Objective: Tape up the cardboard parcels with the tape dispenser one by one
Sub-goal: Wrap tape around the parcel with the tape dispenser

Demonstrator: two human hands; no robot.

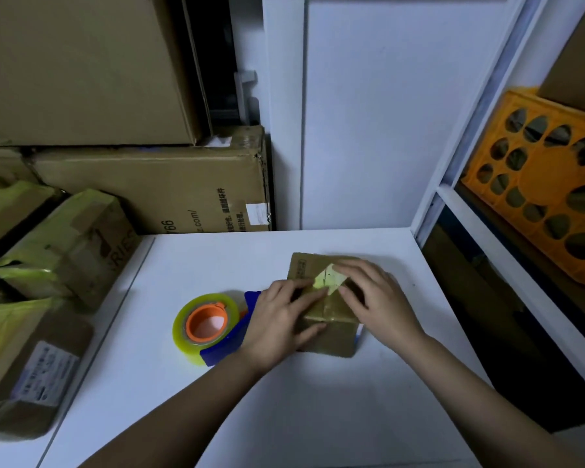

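A small cardboard parcel (331, 336) lies on the white table (284, 400), right of centre, with yellowish tape across its top. My left hand (277, 322) rests flat on its left side, fingers straight. My right hand (375, 302) lies over its top right, fingertips pressing the tape. The tape dispenser (213, 327), blue with an orange hub and a clear yellowish roll, lies on the table just left of my left hand, and neither hand holds it.
Several taped parcels (65, 248) are stacked at the table's left edge, one with a shipping label (44, 373). Large cartons (156, 187) stand behind them. A white shelf frame (466, 211) with an orange crate (547, 184) borders the right.
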